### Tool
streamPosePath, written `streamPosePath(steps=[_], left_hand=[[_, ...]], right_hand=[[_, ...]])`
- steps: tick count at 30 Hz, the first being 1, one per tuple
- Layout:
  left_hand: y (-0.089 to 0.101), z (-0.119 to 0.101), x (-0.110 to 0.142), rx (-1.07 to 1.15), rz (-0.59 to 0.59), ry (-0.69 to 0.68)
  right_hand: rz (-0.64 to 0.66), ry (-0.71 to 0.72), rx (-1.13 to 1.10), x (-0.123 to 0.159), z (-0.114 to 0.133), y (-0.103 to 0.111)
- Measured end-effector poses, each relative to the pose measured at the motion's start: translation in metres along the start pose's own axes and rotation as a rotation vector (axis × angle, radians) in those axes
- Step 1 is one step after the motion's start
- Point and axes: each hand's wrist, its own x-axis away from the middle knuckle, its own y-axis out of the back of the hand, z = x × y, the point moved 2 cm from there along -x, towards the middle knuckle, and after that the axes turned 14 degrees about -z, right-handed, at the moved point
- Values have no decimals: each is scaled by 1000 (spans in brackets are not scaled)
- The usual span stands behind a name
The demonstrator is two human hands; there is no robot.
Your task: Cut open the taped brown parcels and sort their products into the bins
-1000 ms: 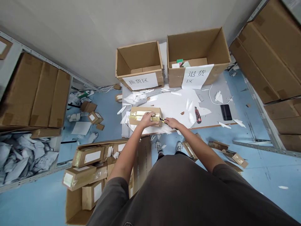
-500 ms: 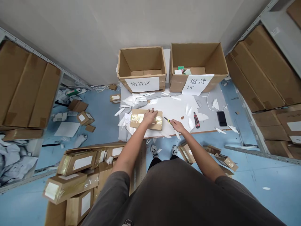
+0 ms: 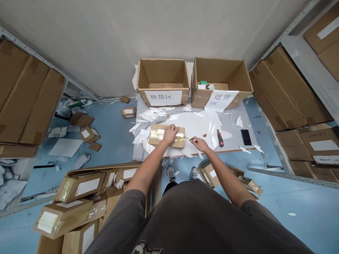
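A small taped cardboard box (image 3: 156, 137) lies on the white table (image 3: 190, 121). My left hand (image 3: 170, 134) rests flat on its top, fingers spread over the shiny tape. In my right hand (image 3: 200, 144) is a utility knife (image 3: 190, 139) with a yellow and black handle, gripped in closed fingers. Its thin blade points left and reaches the right end of the box; whether it has gone into the tape I cannot make out. A second, red and black utility knife (image 3: 220, 138) lies to the right of my right hand.
Two open cartons with paper signs, a left one (image 3: 143, 97) and a right one (image 3: 197, 100), stand at the table's back. Paper scraps (image 3: 152, 114) and a phone (image 3: 246, 137) lie on the table. A large carton of parcels (image 3: 87, 187) stands at lower left; shelves flank both sides.
My right hand has brought the knife left, so its blade now reaches the box's right end. My left hand stays on the box. The whole view has shifted slightly.
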Motion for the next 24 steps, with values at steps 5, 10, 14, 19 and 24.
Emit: streamPosePath(steps=[5,10,14,19,24], left_hand=[[-14,-1,21,63,-86,-27],[-20,-2,26,211,-124,19],[-20,-3,27,283,-137,55],[-21,-4,32,247,-154,43],[-22,-3,34,233,-162,35]], right_hand=[[25,127,131,-9,4,7],[17,236,210,-20,6,7],[5,290,284,-27,3,5],[-10,322,316,-34,-5,6],[-12,345,287,-40,-8,6]])
